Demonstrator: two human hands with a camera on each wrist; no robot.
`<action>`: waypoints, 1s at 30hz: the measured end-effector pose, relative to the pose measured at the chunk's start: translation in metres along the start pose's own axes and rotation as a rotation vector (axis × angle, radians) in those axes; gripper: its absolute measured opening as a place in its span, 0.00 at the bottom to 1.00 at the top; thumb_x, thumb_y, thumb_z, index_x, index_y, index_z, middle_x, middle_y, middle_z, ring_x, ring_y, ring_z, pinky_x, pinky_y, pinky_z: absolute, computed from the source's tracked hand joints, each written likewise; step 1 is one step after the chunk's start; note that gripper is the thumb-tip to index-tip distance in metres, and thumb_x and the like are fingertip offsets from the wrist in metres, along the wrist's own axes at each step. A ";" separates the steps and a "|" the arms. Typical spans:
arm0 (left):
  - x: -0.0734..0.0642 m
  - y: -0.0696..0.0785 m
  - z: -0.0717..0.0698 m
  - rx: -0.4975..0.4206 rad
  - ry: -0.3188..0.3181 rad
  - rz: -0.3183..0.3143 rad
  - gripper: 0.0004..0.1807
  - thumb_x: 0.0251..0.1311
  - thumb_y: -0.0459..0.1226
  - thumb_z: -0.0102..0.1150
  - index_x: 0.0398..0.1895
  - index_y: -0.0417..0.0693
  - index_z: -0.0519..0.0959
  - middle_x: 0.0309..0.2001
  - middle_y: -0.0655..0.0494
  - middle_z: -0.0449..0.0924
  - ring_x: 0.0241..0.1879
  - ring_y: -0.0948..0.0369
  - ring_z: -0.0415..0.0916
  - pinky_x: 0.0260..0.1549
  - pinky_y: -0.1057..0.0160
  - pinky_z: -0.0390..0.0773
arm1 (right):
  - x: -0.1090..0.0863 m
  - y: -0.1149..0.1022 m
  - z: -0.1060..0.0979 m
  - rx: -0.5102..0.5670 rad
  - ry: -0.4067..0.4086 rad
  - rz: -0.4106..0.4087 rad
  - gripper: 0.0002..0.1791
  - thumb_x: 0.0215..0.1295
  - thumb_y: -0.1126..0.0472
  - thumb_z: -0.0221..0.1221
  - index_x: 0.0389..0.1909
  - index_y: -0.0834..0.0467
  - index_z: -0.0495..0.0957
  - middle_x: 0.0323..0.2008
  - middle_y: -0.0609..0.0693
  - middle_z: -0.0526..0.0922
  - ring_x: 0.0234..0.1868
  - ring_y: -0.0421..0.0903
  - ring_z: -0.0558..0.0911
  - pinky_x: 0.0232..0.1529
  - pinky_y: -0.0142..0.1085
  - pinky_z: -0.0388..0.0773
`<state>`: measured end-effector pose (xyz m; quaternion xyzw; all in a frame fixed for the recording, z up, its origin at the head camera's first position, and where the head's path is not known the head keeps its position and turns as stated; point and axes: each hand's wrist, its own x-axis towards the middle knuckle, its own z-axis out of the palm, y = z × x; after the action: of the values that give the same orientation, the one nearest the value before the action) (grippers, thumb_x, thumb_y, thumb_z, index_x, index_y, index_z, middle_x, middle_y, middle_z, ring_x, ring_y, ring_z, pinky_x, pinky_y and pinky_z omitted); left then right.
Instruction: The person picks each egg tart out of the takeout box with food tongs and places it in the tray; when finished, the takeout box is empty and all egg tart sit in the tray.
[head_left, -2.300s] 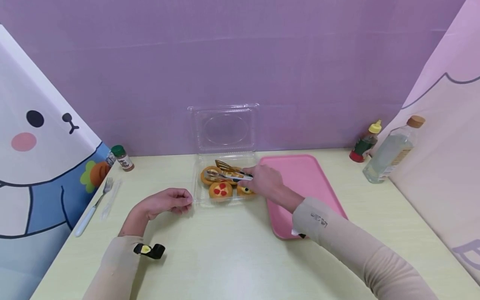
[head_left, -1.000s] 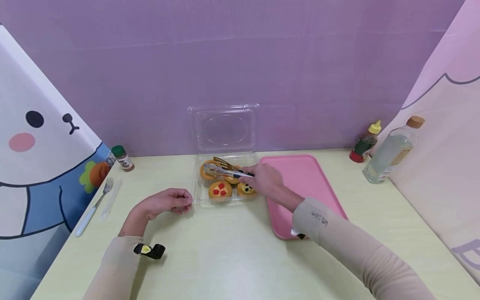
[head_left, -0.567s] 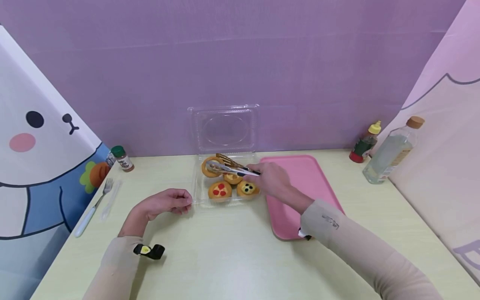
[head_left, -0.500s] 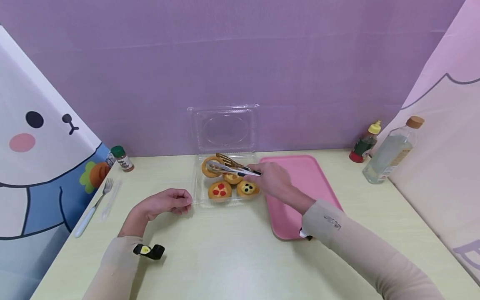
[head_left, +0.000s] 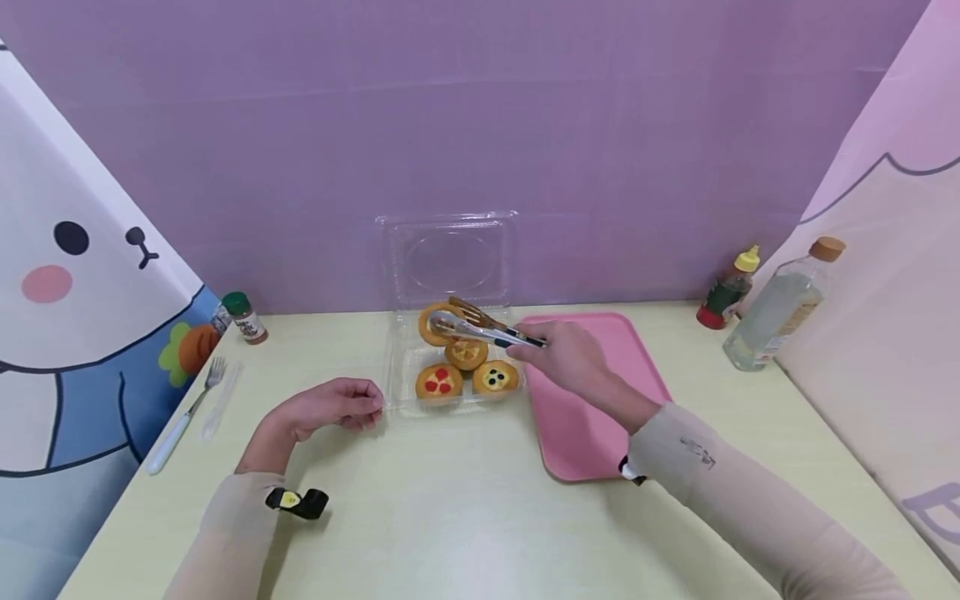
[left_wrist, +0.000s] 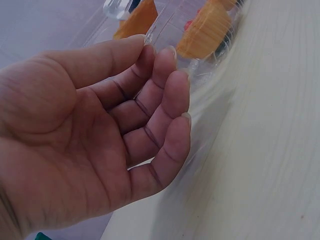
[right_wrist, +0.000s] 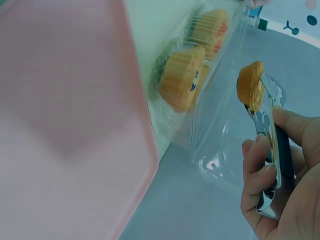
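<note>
My right hand [head_left: 566, 358] grips metal tongs [head_left: 491, 337] with dark handles. Their tips clamp a small tart [right_wrist: 246, 86], which hangs tilted above the clear plastic container [head_left: 395, 379]. Lower in the container sit three more tarts: a red-spotted tart [head_left: 438, 382], a tart with dark dots [head_left: 496, 378] and a tart with a pale, streaked top [head_left: 467, 353]. At the container's near left corner, my left hand [head_left: 326, 406] pinches the clear rim between thumb and forefinger, its other fingers curled loosely in the left wrist view.
The container's lid [head_left: 450, 260] stands raised at the back. A pink tray [head_left: 592, 433] lies right of the container, under my right forearm. Far right stand a sauce bottle [head_left: 726, 293] and a clear bottle [head_left: 780, 308]. Left are a spice jar [head_left: 246, 318], a fork [head_left: 180, 425] and a clear plastic utensil [head_left: 221, 404].
The tongs have closed on the back left tart and raised it, moving up and to the right with my right hand. My left hand stays at the rim.
</note>
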<state>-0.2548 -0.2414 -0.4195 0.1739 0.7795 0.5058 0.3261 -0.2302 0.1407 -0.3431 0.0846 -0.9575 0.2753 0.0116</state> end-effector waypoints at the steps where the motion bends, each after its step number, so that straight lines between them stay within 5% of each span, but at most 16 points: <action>1: 0.000 0.000 0.000 0.002 0.000 0.001 0.16 0.73 0.43 0.54 0.46 0.35 0.74 0.39 0.52 0.79 0.41 0.57 0.77 0.45 0.60 0.79 | -0.001 0.001 -0.002 0.006 -0.001 0.005 0.27 0.64 0.39 0.63 0.63 0.40 0.78 0.39 0.48 0.87 0.17 0.41 0.62 0.18 0.35 0.59; 6: 0.000 0.001 0.001 0.009 0.002 0.000 0.18 0.73 0.41 0.54 0.48 0.30 0.73 0.39 0.50 0.79 0.41 0.57 0.76 0.45 0.60 0.79 | -0.009 0.011 -0.012 0.035 -0.005 0.011 0.28 0.64 0.39 0.63 0.65 0.39 0.77 0.18 0.44 0.69 0.16 0.41 0.59 0.18 0.34 0.58; 9: -0.001 0.002 0.002 0.009 0.004 -0.002 0.16 0.73 0.41 0.54 0.47 0.32 0.74 0.40 0.50 0.79 0.41 0.57 0.76 0.45 0.60 0.79 | -0.013 0.017 -0.020 0.052 0.002 0.013 0.26 0.64 0.41 0.64 0.63 0.37 0.78 0.15 0.41 0.62 0.16 0.41 0.58 0.18 0.33 0.57; 22: 0.001 0.002 0.001 0.025 0.017 -0.035 0.17 0.73 0.43 0.54 0.47 0.34 0.74 0.39 0.51 0.79 0.40 0.56 0.76 0.43 0.60 0.78 | -0.029 0.051 -0.059 0.028 0.042 0.084 0.25 0.64 0.42 0.65 0.62 0.39 0.79 0.18 0.45 0.75 0.19 0.43 0.75 0.18 0.35 0.65; 30: 0.000 0.002 0.001 0.026 0.011 -0.019 0.16 0.73 0.43 0.54 0.46 0.35 0.75 0.40 0.50 0.79 0.41 0.57 0.76 0.44 0.61 0.78 | -0.035 0.076 -0.072 0.058 0.012 0.123 0.28 0.65 0.42 0.64 0.66 0.41 0.76 0.18 0.45 0.71 0.18 0.44 0.75 0.19 0.36 0.68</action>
<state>-0.2546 -0.2394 -0.4178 0.1679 0.7894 0.4934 0.3244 -0.2100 0.2476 -0.3245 0.0244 -0.9524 0.3038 -0.0021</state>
